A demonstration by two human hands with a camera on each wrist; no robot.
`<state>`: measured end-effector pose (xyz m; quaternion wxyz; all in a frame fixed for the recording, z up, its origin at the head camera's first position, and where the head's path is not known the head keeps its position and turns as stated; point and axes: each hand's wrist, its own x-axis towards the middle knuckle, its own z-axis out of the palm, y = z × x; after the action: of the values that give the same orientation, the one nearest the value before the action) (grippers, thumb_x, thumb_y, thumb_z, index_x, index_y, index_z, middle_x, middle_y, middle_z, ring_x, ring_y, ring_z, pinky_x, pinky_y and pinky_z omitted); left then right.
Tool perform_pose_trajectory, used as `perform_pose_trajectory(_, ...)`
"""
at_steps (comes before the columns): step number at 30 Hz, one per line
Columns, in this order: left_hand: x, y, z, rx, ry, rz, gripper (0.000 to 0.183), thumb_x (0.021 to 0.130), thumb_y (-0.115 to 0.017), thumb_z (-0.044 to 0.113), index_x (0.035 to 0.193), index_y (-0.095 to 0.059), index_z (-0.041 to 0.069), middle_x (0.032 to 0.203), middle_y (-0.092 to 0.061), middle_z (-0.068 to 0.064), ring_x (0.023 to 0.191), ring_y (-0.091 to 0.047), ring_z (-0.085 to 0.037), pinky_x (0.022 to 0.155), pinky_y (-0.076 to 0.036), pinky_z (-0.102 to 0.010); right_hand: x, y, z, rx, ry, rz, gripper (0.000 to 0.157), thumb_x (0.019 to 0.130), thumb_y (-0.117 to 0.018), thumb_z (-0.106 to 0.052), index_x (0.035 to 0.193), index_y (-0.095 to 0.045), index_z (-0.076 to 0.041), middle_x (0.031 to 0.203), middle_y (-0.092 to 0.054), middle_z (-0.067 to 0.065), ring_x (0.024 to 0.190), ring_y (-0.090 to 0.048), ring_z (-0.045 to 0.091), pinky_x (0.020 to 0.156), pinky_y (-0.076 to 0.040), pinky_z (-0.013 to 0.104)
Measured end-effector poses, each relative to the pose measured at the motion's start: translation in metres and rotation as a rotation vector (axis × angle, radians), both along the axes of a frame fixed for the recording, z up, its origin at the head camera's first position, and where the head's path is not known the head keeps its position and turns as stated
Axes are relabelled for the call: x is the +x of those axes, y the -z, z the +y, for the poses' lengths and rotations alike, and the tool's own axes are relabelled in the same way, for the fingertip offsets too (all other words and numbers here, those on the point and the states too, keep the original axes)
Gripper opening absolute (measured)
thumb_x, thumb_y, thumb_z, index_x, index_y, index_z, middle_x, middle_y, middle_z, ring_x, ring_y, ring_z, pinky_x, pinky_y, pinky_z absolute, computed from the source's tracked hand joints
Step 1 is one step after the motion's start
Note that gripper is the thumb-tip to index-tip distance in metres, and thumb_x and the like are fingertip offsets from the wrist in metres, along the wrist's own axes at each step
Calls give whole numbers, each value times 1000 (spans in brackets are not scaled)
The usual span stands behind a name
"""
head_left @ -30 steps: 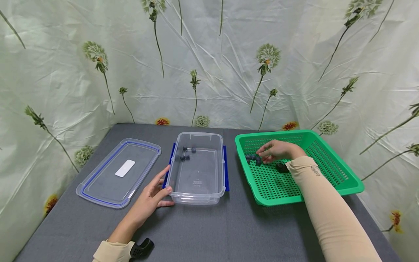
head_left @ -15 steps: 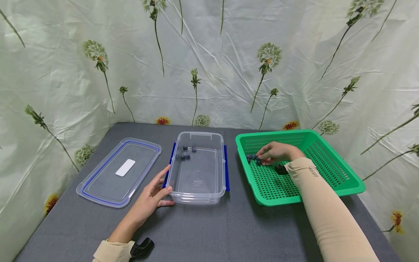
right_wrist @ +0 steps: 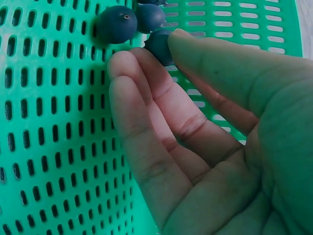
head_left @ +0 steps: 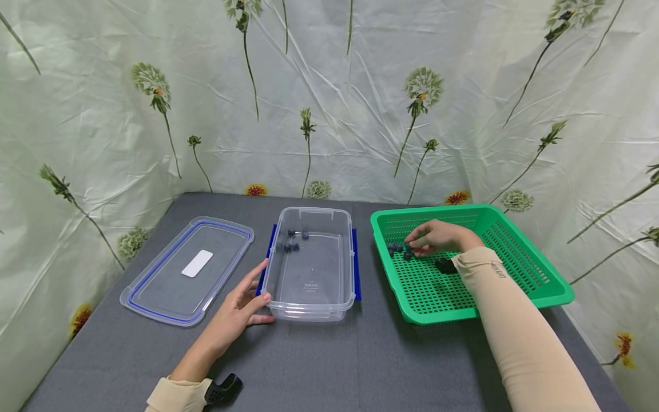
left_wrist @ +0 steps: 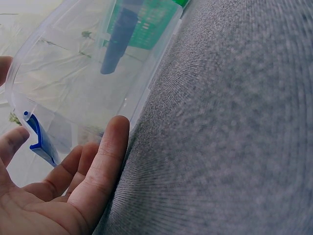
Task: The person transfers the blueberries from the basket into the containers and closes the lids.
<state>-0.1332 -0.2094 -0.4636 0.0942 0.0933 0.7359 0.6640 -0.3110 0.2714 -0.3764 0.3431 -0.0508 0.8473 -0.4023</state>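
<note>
The container [head_left: 319, 274] was of clear, smooth plastic with a glossy rim, flanked by opaque blue plastic clips [head_left: 357, 269], while the transparent plastic lid [head_left: 221, 246] bore a matt white label [head_left: 197, 264]. The basket [head_left: 437, 315] was perforated green plastic with a soft sheen, and the berries [right_wrist: 117, 24] had smooth, dull skins. Beneath lay matt, coarsely woven grey cloth [head_left: 309, 366], backed by a creased, faintly shiny curtain [head_left: 355, 143].

A: State head-view illumination.
B: Even, diffuse. Soft shadow on the table [head_left: 304, 369] along the near side of the basket [head_left: 437, 318]; mild sheen on the curtain [head_left: 360, 114] behind it.
A: Wrist views?
B: Dimmer. Left: table partly out of focus. Right: green-tinted, soft detail.
</note>
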Motion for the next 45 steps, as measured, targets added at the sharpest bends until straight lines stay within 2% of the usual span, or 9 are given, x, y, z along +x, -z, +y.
perform_pose_trajectory(10,-1,1,-1,8,9,-1,71,111,-56,12,172,-24,31,152,-38,-35,123,-60,-38,85,-69,-41,-2,-10,4,-47,23,13,40,109,-59,-5,145,-54,13,111,-74,11,96,-73,15,100,-64,38)
perform_pose_trajectory(15,-1,1,-1,7,9,4,71,111,-57,12,172,-25,31,151,-39,-35,123,-60,-40,85,-69,-42,-5,-17,5,-68,16,27,42,109,-60,-6,145,-52,15,109,-74,9,96,-73,15,97,-64,36)
perform_pose_trajectory(21,-2,2,-1,8,13,9,71,111,-56,12,172,-24,30,152,-39,-35,124,-60,-41,86,-69,-41,-7,-26,3,-94,34,4,42,109,-59,-6,146,-50,14,105,-74,5,94,-73,13,97,-64,34)
perform_pose_trajectory(31,-2,1,-2,25,29,13,71,112,-56,13,173,-23,29,152,-39,-35,121,-62,-32,86,-68,-39,-6,-46,-3,-111,42,45,42,109,-59,-4,147,-49,13,105,-74,2,97,-73,12,92,-65,29)
perform_pose_trajectory(39,-2,1,-2,26,26,13,72,112,-57,14,173,-22,28,150,-39,-35,122,-61,-36,86,-68,-39,-9,-62,-10,-99,17,97,40,109,-60,-7,144,-52,11,107,-74,1,98,-73,12,92,-64,28)
perform_pose_trajectory(45,-2,1,-2,32,31,19,72,112,-58,17,173,-22,28,151,-39,-35,125,-59,-41,86,-68,-40,-12,-70,-17,-125,2,120,42,110,-59,-5,146,-50,14,101,-76,-1,93,-74,10,89,-64,25)
